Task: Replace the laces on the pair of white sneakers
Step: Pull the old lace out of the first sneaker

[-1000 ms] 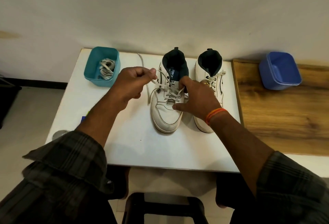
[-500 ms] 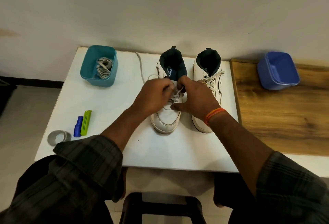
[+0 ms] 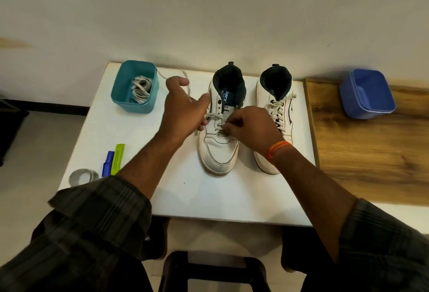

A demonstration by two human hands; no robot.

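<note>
Sneakers: a white pair stands side by side on the white tabletop (image 3: 139,199), toes toward the near edge, heels toward the far edge by the wall.
Left sneaker (image 3: 219,152): near the middle of the tabletop; lace crosses only its lower eyelets, the upper ones are bare.
Right sneaker (image 3: 282,96): close to the tabletop's right edge, laced up to the collar; its toe is partly hidden by the right wrist.
Writing: blue letters on the left sneaker's insole label, partly covered; they cannot be read with certainty.
Lace (image 3: 185,78): pale, runs from the left sneaker's eyelets out past the left hand and loops toward the far edge.
Left hand (image 3: 183,108): just left of the left sneaker; index finger and thumb are spread wide, the lower fingers curl beside the shoe where a lace end shows under them. Whether they grip it cannot be told.
Right hand (image 3: 251,127): over the left sneaker's lacing, fingers bunched, fingertips pinching the lace at the crossings.
Wristband (image 3: 277,150): orange thread on the right wrist.
Teal tub (image 3: 124,80): at the far left corner, holding a bundle of pale laces (image 3: 140,87).
Blue tub (image 3: 368,93): on the wooden top (image 3: 371,157) adjoining the right edge, well apart from the shoes.
Near left corner: a blue marker (image 3: 107,163) touching a lime-green tool (image 3: 118,158), and a grey ring (image 3: 82,177) just beside them.
Sleeves: dark plaid, rolled at both forearms.
</note>
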